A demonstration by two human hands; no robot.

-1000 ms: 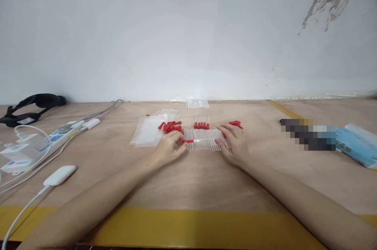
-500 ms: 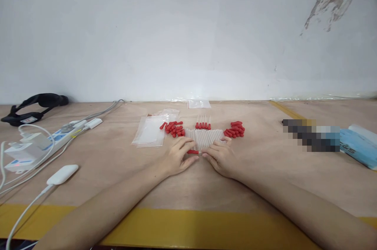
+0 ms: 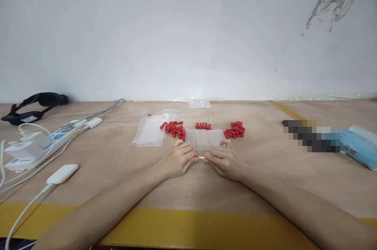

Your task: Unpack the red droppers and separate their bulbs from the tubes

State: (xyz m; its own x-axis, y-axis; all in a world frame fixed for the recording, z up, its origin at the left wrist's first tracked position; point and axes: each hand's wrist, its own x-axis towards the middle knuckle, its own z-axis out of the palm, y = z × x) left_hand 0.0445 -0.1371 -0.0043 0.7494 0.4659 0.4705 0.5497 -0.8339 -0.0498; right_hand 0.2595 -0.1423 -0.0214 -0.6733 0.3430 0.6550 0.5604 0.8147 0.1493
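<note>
My left hand (image 3: pixel 181 159) is closed around a red rubber bulb, with only a bit of red showing at the fingertips. My right hand (image 3: pixel 226 160) pinches a clear dropper tube (image 3: pixel 201 157), which lies level between both hands and meets the bulb at the left fingertips. Just beyond the hands is a row of clear tubes (image 3: pixel 204 138) lying side by side. Red bulbs are heaped at its left (image 3: pixel 174 128) and right (image 3: pixel 235 129). Several droppers with red bulbs (image 3: pixel 203 125) lie behind the row, tips toward the wall.
Clear plastic bags (image 3: pixel 149 130) lie left of the bulbs, and another bag (image 3: pixel 199 104) is by the wall. A power strip (image 3: pixel 59 138) with cables, a white device (image 3: pixel 62 174) and a black strap-like item (image 3: pixel 35 106) occupy the left. A blue packet (image 3: pixel 357 148) lies far right.
My left fingers have closed over the red bulb, which was mostly visible before. Both hands now grip bulb and tube end to end, slightly nearer to me.
</note>
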